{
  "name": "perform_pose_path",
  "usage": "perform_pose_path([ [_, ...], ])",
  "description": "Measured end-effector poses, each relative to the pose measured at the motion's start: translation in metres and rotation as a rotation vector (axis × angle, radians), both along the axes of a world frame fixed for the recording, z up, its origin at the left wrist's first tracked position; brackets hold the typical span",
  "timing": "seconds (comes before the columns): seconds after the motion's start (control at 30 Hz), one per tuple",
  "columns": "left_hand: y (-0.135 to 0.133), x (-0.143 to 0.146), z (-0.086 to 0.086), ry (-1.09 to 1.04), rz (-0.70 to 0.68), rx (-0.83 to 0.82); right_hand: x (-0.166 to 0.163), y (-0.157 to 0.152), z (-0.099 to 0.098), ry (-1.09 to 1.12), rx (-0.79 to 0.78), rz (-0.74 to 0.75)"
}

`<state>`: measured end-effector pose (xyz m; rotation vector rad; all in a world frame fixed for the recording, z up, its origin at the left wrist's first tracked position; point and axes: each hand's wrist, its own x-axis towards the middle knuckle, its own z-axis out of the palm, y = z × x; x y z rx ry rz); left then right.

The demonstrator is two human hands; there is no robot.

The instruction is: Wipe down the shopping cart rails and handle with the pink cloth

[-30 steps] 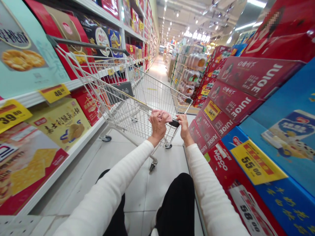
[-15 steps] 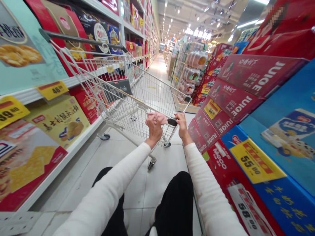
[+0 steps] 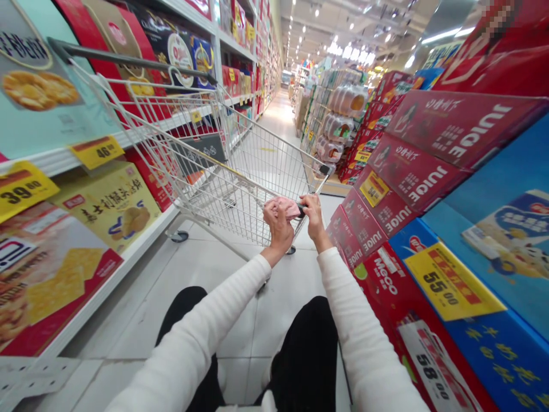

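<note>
A wire shopping cart stands at an angle ahead of me, its grey handle bar at the far left. My left hand is closed around a pink cloth, pressing it against the cart's near top corner. Just to the right, my right hand has its fingers wrapped round the cart's rim at the black corner piece. Cloth and fingers cover most of that corner piece. The two hands are close together but apart.
Boxed snacks fill the shelf on the left. Stacked red juice boxes and blue boxes rise close by my right arm. Pale floor tiles lie below, and an aisle runs ahead past bottle packs.
My left hand and the pink cloth have slid right along the rim, over more of the black corner piece, closer to my right hand. The right hand keeps its hold.
</note>
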<state>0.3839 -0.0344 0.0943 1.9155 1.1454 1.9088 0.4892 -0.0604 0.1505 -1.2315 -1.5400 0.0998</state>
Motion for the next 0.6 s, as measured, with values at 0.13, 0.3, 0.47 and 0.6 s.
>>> perform_pose_path([
  [0.13,0.041,-0.042,0.022,-0.105,0.104,-0.056,0.0,0.001,-0.001,0.006,0.012,0.018],
  [0.3,0.074,-0.07,0.035,-0.248,0.249,-0.177,0.001,0.001,-0.004,0.031,0.022,0.012],
  [0.47,0.016,-0.018,-0.003,-0.073,0.083,-0.164,0.008,0.003,-0.008,0.026,0.015,-0.012],
  [0.6,-0.006,-0.005,-0.015,0.073,-0.072,-0.042,0.022,0.004,-0.005,-0.032,-0.022,-0.028],
])
